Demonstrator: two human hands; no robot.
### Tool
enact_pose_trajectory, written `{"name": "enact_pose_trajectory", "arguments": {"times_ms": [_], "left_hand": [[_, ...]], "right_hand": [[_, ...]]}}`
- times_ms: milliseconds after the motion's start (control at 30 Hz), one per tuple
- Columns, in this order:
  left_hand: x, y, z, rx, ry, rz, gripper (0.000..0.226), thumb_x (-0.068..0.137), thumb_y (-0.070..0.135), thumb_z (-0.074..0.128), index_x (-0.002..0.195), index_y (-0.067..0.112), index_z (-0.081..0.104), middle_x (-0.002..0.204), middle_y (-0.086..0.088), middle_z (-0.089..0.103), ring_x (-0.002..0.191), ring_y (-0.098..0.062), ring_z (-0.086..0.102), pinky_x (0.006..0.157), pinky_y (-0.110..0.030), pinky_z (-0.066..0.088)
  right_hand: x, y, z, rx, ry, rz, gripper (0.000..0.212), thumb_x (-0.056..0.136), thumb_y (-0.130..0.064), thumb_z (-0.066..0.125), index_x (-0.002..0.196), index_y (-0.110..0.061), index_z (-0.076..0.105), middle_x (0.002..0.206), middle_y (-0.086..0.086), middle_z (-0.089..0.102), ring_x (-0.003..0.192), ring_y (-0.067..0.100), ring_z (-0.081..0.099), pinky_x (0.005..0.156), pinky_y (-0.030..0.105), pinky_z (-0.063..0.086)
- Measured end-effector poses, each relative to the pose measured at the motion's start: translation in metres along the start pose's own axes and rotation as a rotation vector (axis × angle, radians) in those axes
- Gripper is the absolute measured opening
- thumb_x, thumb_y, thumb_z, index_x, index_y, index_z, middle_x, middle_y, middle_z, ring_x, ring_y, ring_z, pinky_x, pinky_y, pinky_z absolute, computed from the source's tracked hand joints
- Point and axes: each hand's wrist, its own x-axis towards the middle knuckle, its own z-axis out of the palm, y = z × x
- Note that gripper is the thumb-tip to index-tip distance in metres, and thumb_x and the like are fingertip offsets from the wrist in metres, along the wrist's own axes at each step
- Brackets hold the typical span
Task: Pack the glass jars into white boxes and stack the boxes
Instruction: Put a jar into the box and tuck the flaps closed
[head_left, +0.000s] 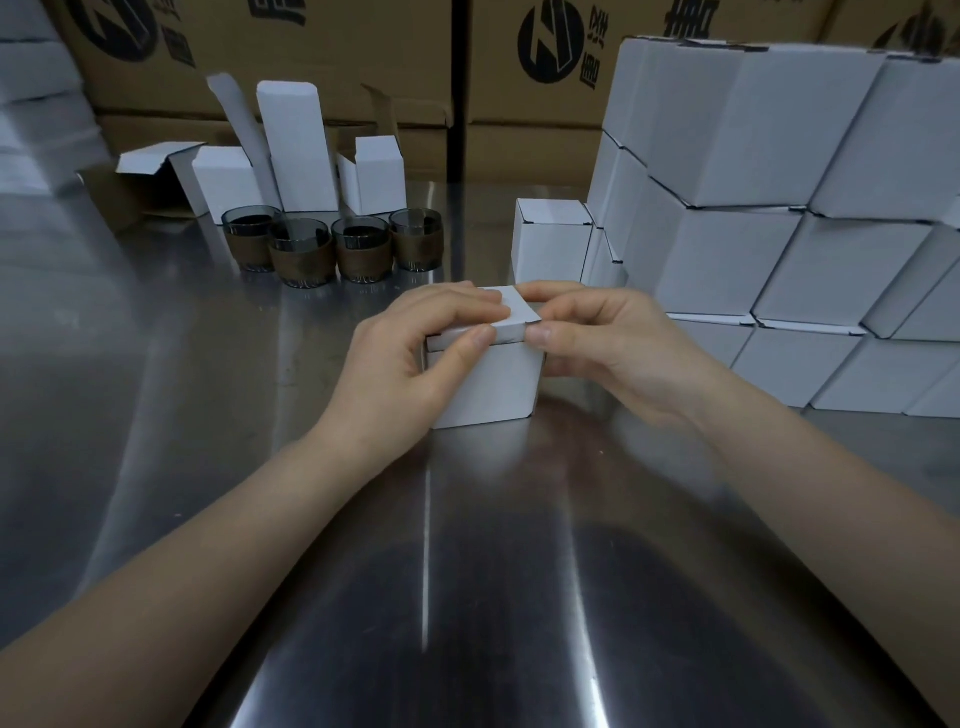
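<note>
Between 2 hands, box, seemingly closed.

Jars behind box; stack right.

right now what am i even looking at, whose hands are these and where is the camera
There is no machine here. These are a person's two bare hands, filmed by one camera worn on the head, looking forward and down. The left hand and right hand grip a small white box on a shiny metal table, seemingly closing its lid. Behind it stand four glass jars with brown bands, and some open boxes. To the right, closed boxes form a stack. Brown cartons line the back.
</note>
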Motion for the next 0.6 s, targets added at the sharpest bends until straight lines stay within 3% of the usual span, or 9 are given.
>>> {"name": "enact_pose_trajectory", "arguments": {"times_ms": [67, 167, 333, 433, 600], "left_hand": [[0.001, 0.0, -0.001, 0.032, -0.006, 0.015, 0.021, 0.091, 0.012, 0.06, 0.107, 0.007, 0.072, 0.115, -0.004, 0.069, 0.119, -0.017, 0.06, 0.106, -0.04, 0.045], [0.002, 0.001, -0.002, 0.054, -0.022, 0.021, 0.02, 0.091, 0.013, 0.06, 0.106, 0.006, 0.072, 0.114, -0.003, 0.069, 0.117, -0.016, 0.061, 0.104, -0.038, 0.046], [0.003, 0.002, -0.002, 0.087, -0.03, 0.041, 0.019, 0.092, 0.013, 0.059, 0.103, 0.004, 0.071, 0.112, -0.002, 0.068, 0.113, -0.016, 0.061, 0.101, -0.035, 0.046], [0.003, 0.002, -0.003, 0.097, -0.044, 0.05, 0.018, 0.091, 0.013, 0.059, 0.101, 0.003, 0.071, 0.111, -0.004, 0.068, 0.112, -0.017, 0.061, 0.1, -0.035, 0.047], [0.003, 0.001, -0.003, 0.107, -0.056, 0.078, 0.016, 0.091, 0.012, 0.06, 0.099, 0.004, 0.071, 0.111, -0.005, 0.068, 0.112, -0.017, 0.062, 0.099, -0.035, 0.047]], "right_hand": [[0.0, -0.002, -0.001, -0.044, -0.021, -0.006, 0.002, 0.066, -0.019, 0.074, 0.066, -0.018, 0.076, 0.122, 0.002, 0.065, 0.104, 0.021, 0.067, 0.086, 0.042, 0.057], [-0.001, -0.005, -0.001, -0.098, -0.02, -0.025, 0.003, 0.068, -0.019, 0.074, 0.066, -0.02, 0.075, 0.117, -0.004, 0.068, 0.101, 0.019, 0.067, 0.086, 0.041, 0.058], [-0.003, -0.008, 0.0, -0.169, 0.045, -0.078, 0.018, 0.079, 0.003, 0.071, 0.067, -0.011, 0.071, 0.095, -0.015, 0.074, 0.086, 0.009, 0.07, 0.069, 0.024, 0.057], [-0.003, -0.01, 0.001, -0.189, 0.056, -0.085, 0.018, 0.08, 0.006, 0.071, 0.069, -0.008, 0.069, 0.097, -0.013, 0.072, 0.084, 0.008, 0.07, 0.068, 0.022, 0.057], [-0.003, -0.011, -0.005, -0.185, 0.005, 0.012, 0.01, 0.078, -0.001, 0.072, 0.073, -0.009, 0.071, 0.118, -0.006, 0.066, 0.104, 0.017, 0.067, 0.092, 0.042, 0.055]]}}
